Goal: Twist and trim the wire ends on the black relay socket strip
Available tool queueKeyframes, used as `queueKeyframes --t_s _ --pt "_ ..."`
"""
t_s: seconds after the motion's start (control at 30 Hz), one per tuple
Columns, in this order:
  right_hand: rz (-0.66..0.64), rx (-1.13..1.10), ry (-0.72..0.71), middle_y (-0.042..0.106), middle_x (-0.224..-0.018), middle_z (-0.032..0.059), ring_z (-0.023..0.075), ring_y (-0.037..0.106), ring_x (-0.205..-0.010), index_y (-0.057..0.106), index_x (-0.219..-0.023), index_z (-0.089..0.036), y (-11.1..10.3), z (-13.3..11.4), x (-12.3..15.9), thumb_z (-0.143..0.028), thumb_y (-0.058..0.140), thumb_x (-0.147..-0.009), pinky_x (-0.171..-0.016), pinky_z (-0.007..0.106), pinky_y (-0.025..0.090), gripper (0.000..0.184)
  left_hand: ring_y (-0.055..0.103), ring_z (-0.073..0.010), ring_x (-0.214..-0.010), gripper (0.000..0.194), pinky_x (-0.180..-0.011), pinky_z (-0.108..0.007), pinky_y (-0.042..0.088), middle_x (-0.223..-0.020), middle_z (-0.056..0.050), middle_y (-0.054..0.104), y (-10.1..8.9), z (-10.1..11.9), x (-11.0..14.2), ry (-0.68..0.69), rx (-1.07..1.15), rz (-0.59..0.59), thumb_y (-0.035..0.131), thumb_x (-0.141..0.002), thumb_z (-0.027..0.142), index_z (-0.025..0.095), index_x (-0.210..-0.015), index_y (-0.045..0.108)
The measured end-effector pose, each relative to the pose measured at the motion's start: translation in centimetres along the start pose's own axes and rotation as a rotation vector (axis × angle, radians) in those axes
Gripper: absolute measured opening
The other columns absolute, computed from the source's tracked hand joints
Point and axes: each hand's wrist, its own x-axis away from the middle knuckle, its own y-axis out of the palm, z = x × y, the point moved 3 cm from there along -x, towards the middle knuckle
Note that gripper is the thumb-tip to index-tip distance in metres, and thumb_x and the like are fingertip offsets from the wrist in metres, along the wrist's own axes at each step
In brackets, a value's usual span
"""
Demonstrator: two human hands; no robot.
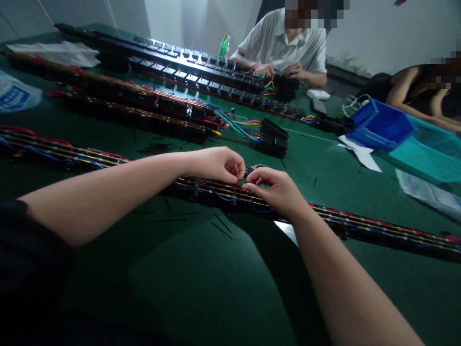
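A long black strip assembly (223, 192) with brass-coloured rods and red and blue wires crosses the table in front of me. Over its middle, my left hand (221, 164) is closed, its thumb and fingers curled together; what they grip, if anything, is too small to make out. My right hand (272, 186) meets it from the right, thumb and forefinger pinched at a thin red wire (240, 188) that runs down to the strip. The fingertips of both hands are almost touching. Behind the right fingers, partly hidden, lies a grey, looped object (257, 166).
More strip assemblies (144, 91) lie behind, one with coloured wires to a black connector block (273, 137). Thin black pieces (221, 226) litter the green table. A blue bin (382, 122) and plastic bags stand right. A co-worker (281, 45) handles wires opposite; another person sits at right.
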Motion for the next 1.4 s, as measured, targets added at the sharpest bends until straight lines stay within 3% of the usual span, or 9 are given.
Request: queueKeyframes --t_s 0.77,1.1,1.4 --pt "-0.014 -0.013 -0.009 0.061 -0.071 -0.0006 0.0123 0.053 -0.067 0.066 -0.077 -0.019 0.15 -0.11 0.01 -0.03 0.069 -0.082 -0.063 0.027 0.043 0.012 0.059 -0.0085 -0.071 0.011 -0.067 -0.021 0.044 -0.078 0.001 0.064 0.08 0.23 -0.07 0.013 -0.033 -0.007 0.062 -0.076 0.019 0.013 -0.085 0.063" --pt "0.074 -0.035 -0.023 0.064 -0.08 -0.0005 0.0121 0.055 -0.069 0.063 -0.082 -0.021 0.14 -0.18 0.14 -0.026 0.071 -0.081 -0.064 0.027 0.045 0.01 0.065 -0.0103 -0.077 0.016 -0.071 -0.022 0.049 -0.083 0.0 0.068 0.14 0.16 -0.21 0.033 0.015 0.028 0.062 -0.074 0.014 0.013 -0.09 0.06" --pt "0.065 0.009 -0.071 0.069 -0.084 0.003 0.0148 0.06 -0.073 0.074 -0.088 -0.023 -0.03 0.26 0.13 -0.027 0.068 -0.084 -0.066 0.03 0.047 0.008 0.065 -0.0103 -0.078 0.02 -0.073 -0.023 0.05 -0.082 0.001 0.067 0.02 0.28 -0.16 0.035 0.005 0.094 0.066 -0.074 0.015 0.016 -0.091 0.056"
